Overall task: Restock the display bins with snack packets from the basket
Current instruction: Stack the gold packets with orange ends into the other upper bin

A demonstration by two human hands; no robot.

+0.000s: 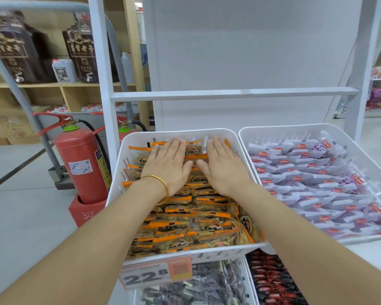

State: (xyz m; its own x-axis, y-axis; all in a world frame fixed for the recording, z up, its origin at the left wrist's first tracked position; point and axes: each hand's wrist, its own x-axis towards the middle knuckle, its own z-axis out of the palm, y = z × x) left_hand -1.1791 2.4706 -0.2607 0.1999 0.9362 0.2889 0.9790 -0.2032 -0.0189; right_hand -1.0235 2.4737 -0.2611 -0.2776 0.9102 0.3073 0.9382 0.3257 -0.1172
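Both forearms reach forward; left hand (167, 167) and right hand (223, 170) lie flat, fingers straight, pressing the orange snack packets (194, 219) beneath them in the white bin (207, 131). Packets look light, crinkly, slippery; probably best pinched by a sealed edge.

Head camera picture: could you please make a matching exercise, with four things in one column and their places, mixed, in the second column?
Things:
1. left hand
2. fire extinguisher
3. purple packets
4. price tag

Places:
A. on the front of the left bin
B. inside the right bin
C. flat on the orange packets
D. on the floor, at the far left

Pairs: 1-C, 2-D, 3-B, 4-A
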